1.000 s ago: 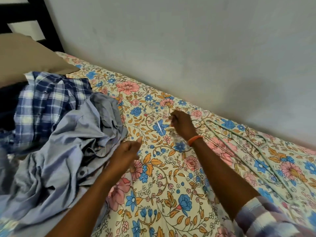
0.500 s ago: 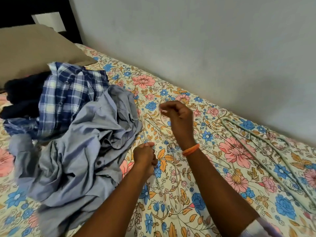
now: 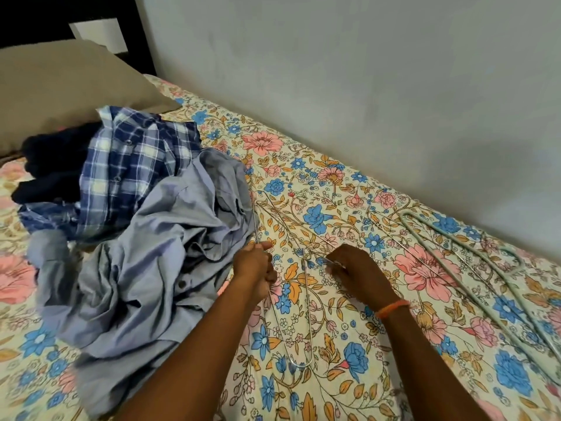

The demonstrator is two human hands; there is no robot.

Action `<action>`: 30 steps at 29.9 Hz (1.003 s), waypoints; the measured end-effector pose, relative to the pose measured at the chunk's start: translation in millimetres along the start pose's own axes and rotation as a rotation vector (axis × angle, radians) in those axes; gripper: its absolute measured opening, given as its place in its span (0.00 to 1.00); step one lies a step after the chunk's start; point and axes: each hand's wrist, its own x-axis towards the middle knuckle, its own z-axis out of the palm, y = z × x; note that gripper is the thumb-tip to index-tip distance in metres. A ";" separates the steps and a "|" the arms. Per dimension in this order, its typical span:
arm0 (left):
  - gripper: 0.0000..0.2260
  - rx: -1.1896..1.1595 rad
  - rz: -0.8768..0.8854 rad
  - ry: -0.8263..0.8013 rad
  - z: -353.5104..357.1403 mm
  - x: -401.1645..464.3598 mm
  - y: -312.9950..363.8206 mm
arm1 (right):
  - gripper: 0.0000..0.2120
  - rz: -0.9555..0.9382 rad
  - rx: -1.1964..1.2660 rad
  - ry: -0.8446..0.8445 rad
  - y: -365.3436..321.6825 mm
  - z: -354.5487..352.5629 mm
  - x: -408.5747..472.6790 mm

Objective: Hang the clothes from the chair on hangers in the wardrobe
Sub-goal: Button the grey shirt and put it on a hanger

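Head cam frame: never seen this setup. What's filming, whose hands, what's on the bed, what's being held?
There is no robot here. A person wears one wide-angle camera on the head, looking forward and down, so the two arms entering from the bottom are the wearer's own.

The surface is a bed with a floral sheet, set against a grey wall. At upper left lies a tan pillow. In front of it is a pile of clothes: a dark garment, a blue plaid shirt and a crumpled grey-blue shirt.

The left hand and the right hand, which has an orange band at the wrist, both grip thin wire hangers; how many they hold, I cannot tell. More hangers lie loose on the sheet at right.
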 end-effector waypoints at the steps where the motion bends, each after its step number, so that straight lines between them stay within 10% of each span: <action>1: 0.14 -0.040 -0.002 -0.017 0.1 -0.2 2.9 | 0.06 -0.017 0.028 0.013 3.1 3.6 1.2; 8: 0.11 -0.094 0.224 -0.148 -1.3 -6.8 24.0 | 0.09 0.114 0.643 0.062 -25.1 -10.6 -3.7; 19: 0.11 -0.150 0.394 -0.163 -8.3 -18.4 65.4 | 0.08 0.224 0.741 0.509 -44.8 -7.9 18.5; 30: 0.13 0.090 0.436 -0.296 -16.6 -31.3 69.0 | 0.12 0.726 -0.048 0.560 68.0 -52.0 27.5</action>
